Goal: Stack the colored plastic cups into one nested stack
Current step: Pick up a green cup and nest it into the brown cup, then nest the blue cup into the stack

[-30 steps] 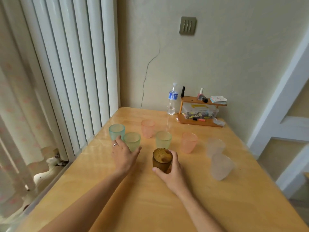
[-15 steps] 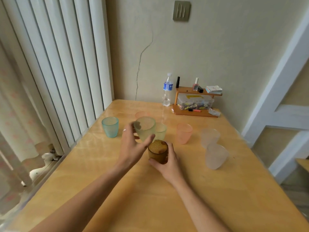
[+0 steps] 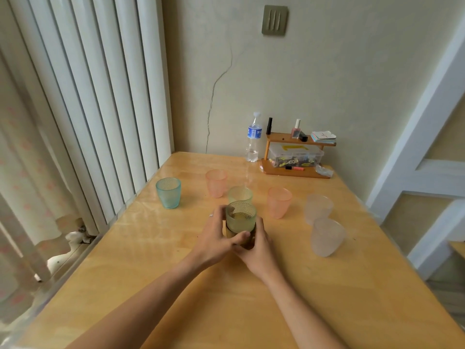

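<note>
A pale green cup (image 3: 241, 216) sits nested inside the brown cup (image 3: 247, 241) at the middle of the wooden table (image 3: 327, 298). My left hand (image 3: 216, 238) is wrapped around the green cup from the left, thumb across its front. My right hand (image 3: 259, 250) grips the brown cup from the right and below, hiding most of it. Loose cups stand behind: a teal cup (image 3: 168, 189), a pink cup (image 3: 216, 183), a second green cup (image 3: 239, 194), another pink cup (image 3: 279, 202) and two frosted white cups (image 3: 318, 209) (image 3: 326, 236).
A water bottle (image 3: 253, 141) and a small wooden shelf (image 3: 295, 157) with a clear box and small items stand at the table's far edge by the wall. Vertical blinds (image 3: 88, 96) run along the left side of the table.
My left hand lifted the pale green cup from the left, carried it right and set it into the brown cup. My right hand stayed on the brown cup throughout.
</note>
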